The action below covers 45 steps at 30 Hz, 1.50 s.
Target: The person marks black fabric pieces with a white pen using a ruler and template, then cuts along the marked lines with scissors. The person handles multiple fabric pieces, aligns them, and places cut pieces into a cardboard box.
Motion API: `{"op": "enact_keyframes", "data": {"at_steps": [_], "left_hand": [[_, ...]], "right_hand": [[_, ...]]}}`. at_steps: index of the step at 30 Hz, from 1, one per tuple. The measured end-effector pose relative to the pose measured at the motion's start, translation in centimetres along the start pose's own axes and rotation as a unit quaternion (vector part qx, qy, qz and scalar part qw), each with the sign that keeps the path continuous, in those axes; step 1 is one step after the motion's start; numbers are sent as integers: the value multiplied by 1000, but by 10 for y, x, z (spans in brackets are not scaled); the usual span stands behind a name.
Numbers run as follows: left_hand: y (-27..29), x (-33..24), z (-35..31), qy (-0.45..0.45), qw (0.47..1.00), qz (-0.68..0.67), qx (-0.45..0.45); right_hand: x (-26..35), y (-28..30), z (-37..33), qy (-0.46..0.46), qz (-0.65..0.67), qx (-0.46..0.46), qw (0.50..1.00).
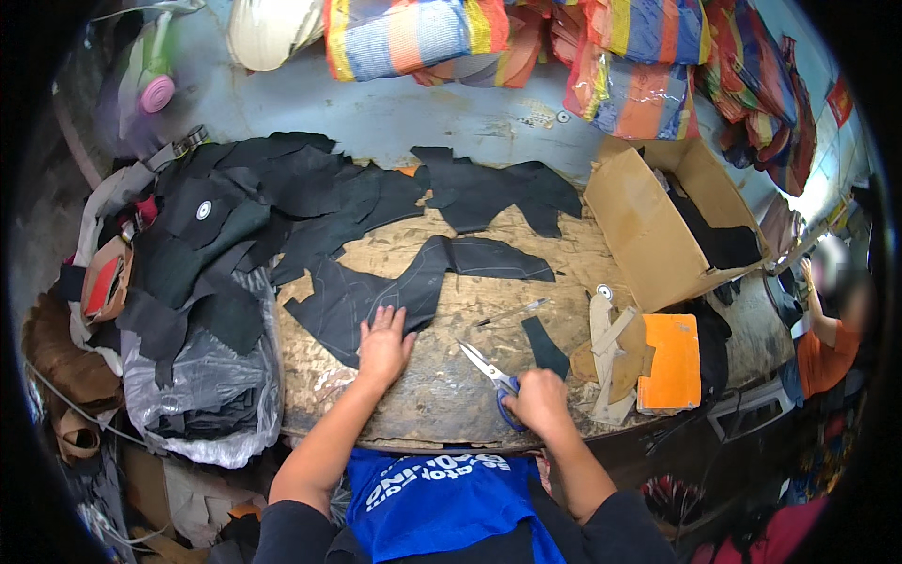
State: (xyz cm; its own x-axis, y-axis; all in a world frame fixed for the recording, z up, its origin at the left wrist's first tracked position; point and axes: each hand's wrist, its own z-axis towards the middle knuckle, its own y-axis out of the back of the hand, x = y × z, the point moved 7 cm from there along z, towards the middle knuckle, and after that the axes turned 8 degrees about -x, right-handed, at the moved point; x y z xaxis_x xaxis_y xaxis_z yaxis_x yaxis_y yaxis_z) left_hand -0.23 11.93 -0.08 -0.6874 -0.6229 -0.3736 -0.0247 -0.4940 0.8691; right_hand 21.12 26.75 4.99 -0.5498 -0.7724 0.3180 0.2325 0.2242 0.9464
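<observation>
My left hand [385,346] lies flat with its fingers stretched out on a black sheet of leather-like material [349,291], which carries pale drawn outlines. In my right hand [539,402] is a pair of scissors [490,367] with blue handles. Their blades are parted and point away to the left, over bare wood and apart from the sheet. A small dark cut piece [545,346] lies just beyond my right hand. Farther up, a pen [510,313] rests on the worn wooden table [451,414].
Black scraps [310,183] spread along the table's far side and heap up at the left. A plastic bag [202,414] of dark pieces stands there. At right are a cardboard box [648,226], pale templates [613,348] and an orange pad [672,362]. Another person [827,348] is at far right.
</observation>
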Motion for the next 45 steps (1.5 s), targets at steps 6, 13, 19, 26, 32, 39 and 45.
{"op": "enact_keyframes", "data": {"at_steps": [6, 13, 19, 26, 32, 39, 45], "left_hand": [[-5, -14, -11, -11, 998, 19, -64], [-6, -6, -9, -16, 997, -53, -55], [-3, -9, -9, -26, 995, -72, -71], [-5, -6, -13, 50, 984, -170, -16], [3, -11, -11, -11, 983, -165, -85], [12, -12, -10, -54, 970, -192, -142], [15, -13, -10, -56, 968, -204, -136]], "right_hand": [[-24, 15, 124, -87, 98, -196, 972], [-64, -14, 214, -211, -34, -46, 976], [21, 26, 230, -100, 53, -68, 991], [96, -20, 222, -21, 377, -1, 926], [82, -99, 198, -202, 338, 57, 917], [127, -83, 169, -201, 73, 28, 976], [133, -96, 167, -178, 190, 96, 961]]}}
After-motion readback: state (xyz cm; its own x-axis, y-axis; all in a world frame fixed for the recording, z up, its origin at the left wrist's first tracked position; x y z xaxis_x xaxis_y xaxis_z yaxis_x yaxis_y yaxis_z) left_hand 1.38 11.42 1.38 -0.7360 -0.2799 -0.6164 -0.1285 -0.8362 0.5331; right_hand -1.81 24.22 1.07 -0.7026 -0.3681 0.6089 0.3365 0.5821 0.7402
